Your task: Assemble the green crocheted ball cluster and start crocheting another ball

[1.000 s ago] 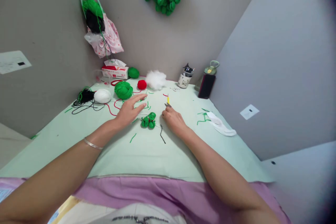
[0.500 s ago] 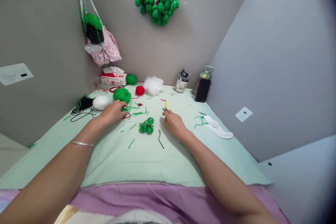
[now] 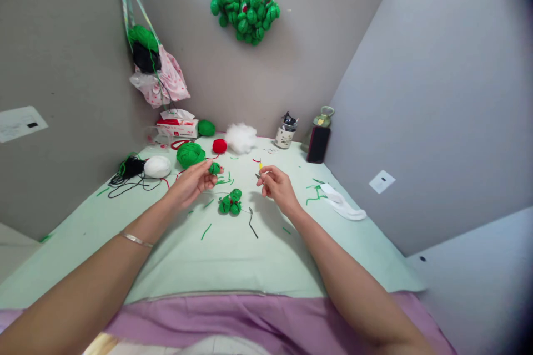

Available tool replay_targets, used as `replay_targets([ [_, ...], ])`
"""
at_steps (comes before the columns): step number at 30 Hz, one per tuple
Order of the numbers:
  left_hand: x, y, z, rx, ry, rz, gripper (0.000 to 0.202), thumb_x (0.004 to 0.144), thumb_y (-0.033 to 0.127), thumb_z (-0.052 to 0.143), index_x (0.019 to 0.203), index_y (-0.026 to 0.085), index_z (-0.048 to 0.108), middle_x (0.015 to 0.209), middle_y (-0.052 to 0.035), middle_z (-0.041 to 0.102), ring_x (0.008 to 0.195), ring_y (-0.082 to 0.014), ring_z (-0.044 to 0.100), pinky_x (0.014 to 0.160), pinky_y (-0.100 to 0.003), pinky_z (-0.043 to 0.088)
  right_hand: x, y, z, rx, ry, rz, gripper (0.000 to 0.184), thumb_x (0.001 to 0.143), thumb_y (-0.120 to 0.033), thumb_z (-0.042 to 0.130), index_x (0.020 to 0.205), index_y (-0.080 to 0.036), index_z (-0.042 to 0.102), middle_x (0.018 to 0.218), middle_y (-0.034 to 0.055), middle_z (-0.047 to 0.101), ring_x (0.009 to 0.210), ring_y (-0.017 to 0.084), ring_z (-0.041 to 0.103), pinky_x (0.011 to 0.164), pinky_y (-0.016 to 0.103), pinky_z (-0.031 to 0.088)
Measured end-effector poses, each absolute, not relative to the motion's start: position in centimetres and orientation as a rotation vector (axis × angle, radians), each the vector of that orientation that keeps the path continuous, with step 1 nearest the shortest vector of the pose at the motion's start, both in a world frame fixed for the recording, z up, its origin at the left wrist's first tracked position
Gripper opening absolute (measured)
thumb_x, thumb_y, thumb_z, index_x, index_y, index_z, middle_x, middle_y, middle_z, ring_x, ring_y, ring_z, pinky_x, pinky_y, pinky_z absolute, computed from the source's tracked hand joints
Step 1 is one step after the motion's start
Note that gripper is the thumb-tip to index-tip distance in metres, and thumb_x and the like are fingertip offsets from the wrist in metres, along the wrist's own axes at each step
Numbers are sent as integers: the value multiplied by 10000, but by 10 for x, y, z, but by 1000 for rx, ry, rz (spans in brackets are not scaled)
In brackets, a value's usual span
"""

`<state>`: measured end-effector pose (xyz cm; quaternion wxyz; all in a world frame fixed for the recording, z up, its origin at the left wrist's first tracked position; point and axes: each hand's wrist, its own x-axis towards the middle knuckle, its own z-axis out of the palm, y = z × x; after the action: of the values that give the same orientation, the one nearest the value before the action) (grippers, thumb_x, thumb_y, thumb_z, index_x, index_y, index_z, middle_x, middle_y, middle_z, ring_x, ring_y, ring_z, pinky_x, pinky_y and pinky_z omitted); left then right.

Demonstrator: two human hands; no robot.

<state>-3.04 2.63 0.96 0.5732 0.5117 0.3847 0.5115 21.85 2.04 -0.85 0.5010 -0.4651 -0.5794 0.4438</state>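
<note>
My left hand (image 3: 190, 184) is raised a little above the pale green table (image 3: 233, 244) and pinches a small green crocheted piece (image 3: 215, 168) between its fingertips. My right hand (image 3: 276, 184) is closed on a thin tool with a yellow tip (image 3: 260, 167), held just right of that piece. Between and below both hands a cluster of green crocheted balls (image 3: 230, 203) lies on the table, with a short black thread (image 3: 252, 222) beside it.
Green yarn (image 3: 190, 153), red yarn (image 3: 219, 146), white yarn (image 3: 157, 166) and black cord (image 3: 131, 167) sit at the back left, white stuffing (image 3: 241, 137) and a cup (image 3: 285, 135) behind. A white cloth (image 3: 345, 205) lies right. Green balls (image 3: 245, 8) hang on the wall.
My left hand drew back from the green yarn and lifted with a small green piece in its fingers. My right hand rose slightly off the table with its tool.
</note>
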Motion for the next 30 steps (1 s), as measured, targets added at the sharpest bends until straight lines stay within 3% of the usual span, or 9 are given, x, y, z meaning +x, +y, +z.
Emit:
replay_targets([
  [4, -14, 17, 0, 1036, 740, 1023, 362, 881, 525, 669, 813, 174, 611, 826, -70, 672, 612, -136, 561, 515, -256, 447, 219, 20, -6, -1063, -1296, 1165, 388, 722, -386, 702, 1042, -189, 604, 734, -25, 674, 494, 75, 521, 459, 208, 328],
  [8, -10, 15, -6, 1020, 737, 977, 380, 886, 531, 672, 804, 162, 628, 778, -53, 658, 624, -125, 589, 573, -247, 477, 218, 19, -3, -1031, -1242, 1326, 384, 626, -376, 826, 906, -165, 669, 742, 25, 707, 611, 128, 633, 554, 251, 452],
  [12, -1, 6, -7, 1079, 762, 977, 400, 862, 553, 690, 830, 161, 619, 793, -42, 670, 629, -113, 599, 588, -234, 476, 211, 5, 5, -977, -1428, 1268, 235, 713, -385, 810, 813, -191, 723, 922, 64, 763, 849, 181, 704, 844, 356, 535],
  [15, 9, -4, -5, 1132, 730, 967, 397, 857, 554, 695, 840, 170, 597, 736, -12, 635, 633, -119, 607, 597, -238, 484, 201, -10, 11, -831, -1747, 1077, 91, 781, -315, 783, 797, -226, 768, 1245, 64, 704, 1188, 210, 630, 1086, 381, 425],
  [18, 15, -9, -2, 1132, 699, 947, 403, 854, 564, 692, 851, 170, 607, 705, 0, 608, 626, -122, 605, 622, -255, 505, 194, -16, 11, -774, -1843, 1015, 49, 807, -286, 765, 798, -241, 783, 1199, 60, 706, 1124, 203, 651, 1059, 377, 447],
  [23, 12, -6, 0, 1127, 694, 847, 376, 849, 522, 710, 921, 154, 676, 815, -53, 670, 675, -132, 620, 651, -268, 505, 203, -5, 10, -810, -1468, 1199, 108, 720, -309, 825, 757, -222, 771, 1068, 62, 752, 957, 201, 691, 945, 380, 515],
  [30, 6, -5, -4, 1463, 629, 588, 362, 895, 500, 635, 861, 155, 740, 659, -6, 568, 590, -129, 526, 610, -277, 454, 216, 6, 15, -847, -1138, 1351, 228, 640, -361, 880, 767, -212, 763, 1007, 50, 790, 889, 166, 702, 890, 322, 495],
])
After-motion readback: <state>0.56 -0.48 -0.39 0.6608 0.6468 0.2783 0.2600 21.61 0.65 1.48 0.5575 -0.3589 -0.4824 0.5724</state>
